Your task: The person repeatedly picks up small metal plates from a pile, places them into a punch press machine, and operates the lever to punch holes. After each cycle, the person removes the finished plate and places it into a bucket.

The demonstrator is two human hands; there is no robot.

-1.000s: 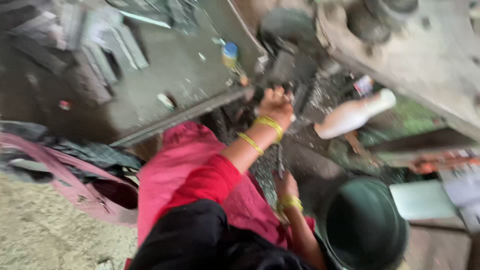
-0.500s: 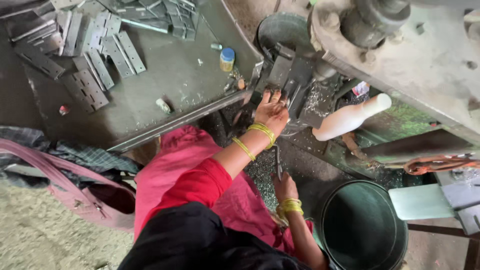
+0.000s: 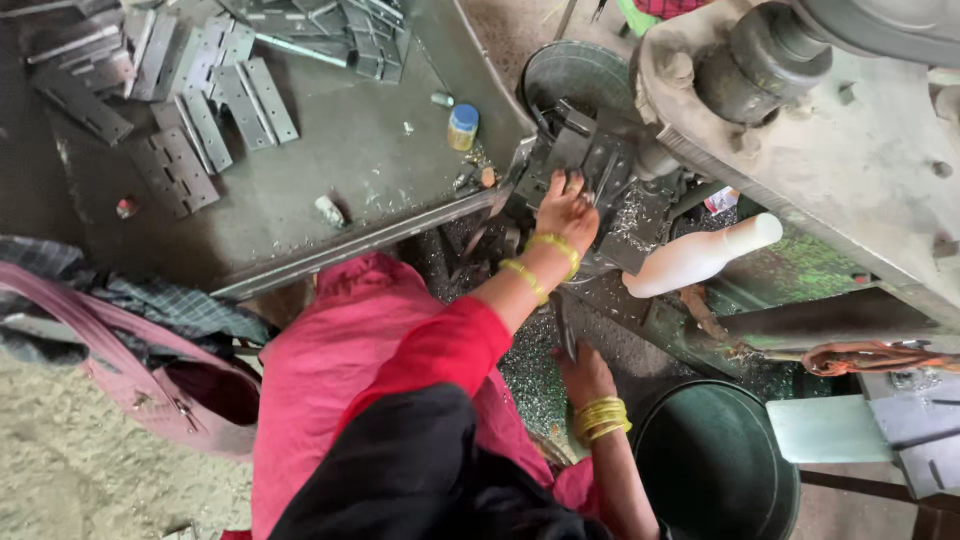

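Left hand (image 3: pixel 565 208) lies flat on the heavy, rigid dark steel press fixture (image 3: pixel 585 160); right hand (image 3: pixel 583 372) grips a thin metal rod (image 3: pixel 563 328).

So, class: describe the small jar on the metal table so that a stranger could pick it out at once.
Start at the grey metal table with its heap of metal hinges. Move toward its right edge, near the machine's dark fixture that the left hand touches. The small jar stands there upright: the only yellow thing with a blue lid among grey metal.
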